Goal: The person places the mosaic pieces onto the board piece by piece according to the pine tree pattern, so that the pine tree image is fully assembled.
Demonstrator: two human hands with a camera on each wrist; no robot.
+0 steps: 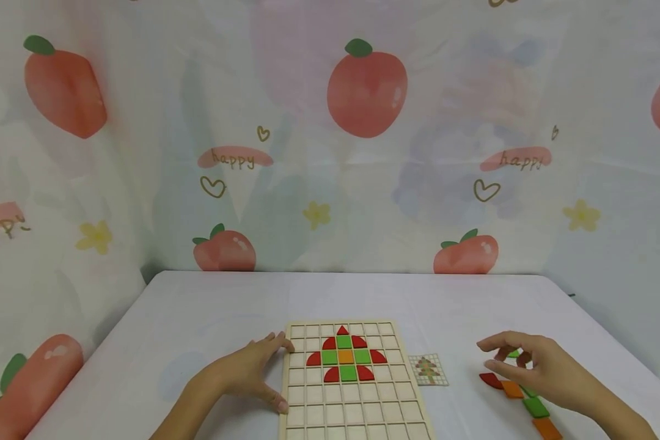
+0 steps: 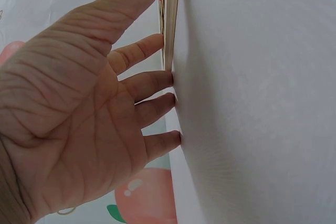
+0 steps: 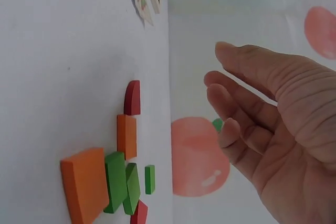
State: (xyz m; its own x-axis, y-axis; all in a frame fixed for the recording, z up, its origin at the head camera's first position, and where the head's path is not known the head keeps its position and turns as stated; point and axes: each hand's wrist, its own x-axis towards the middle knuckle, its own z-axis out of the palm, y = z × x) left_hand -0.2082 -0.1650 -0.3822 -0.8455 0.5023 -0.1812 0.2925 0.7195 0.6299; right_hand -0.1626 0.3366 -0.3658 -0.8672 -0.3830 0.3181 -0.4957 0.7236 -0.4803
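A pale wooden grid board (image 1: 341, 415) lies on the white table, with red, green and orange tiles set in its squares in a tree shape. My left hand (image 1: 247, 370) rests at the board's left edge, thumb and fingertips spread along it. In the left wrist view the fingers (image 2: 152, 85) are straight beside the board's edge (image 2: 170, 24). Over the loose tiles at the right hovers my right hand (image 1: 550, 370), its fingers bent loosely and nothing between them. Below it lie a red quarter-round tile (image 1: 491, 381), orange tiles (image 1: 511, 389) and green tiles (image 1: 536, 407).
Just right of the board lies a small pattern card (image 1: 429, 370) showing a coloured tree on a grid. A printed cloth backdrop (image 1: 330, 183) with fruit and hearts rises behind the table (image 1: 225, 299) and along its sides.
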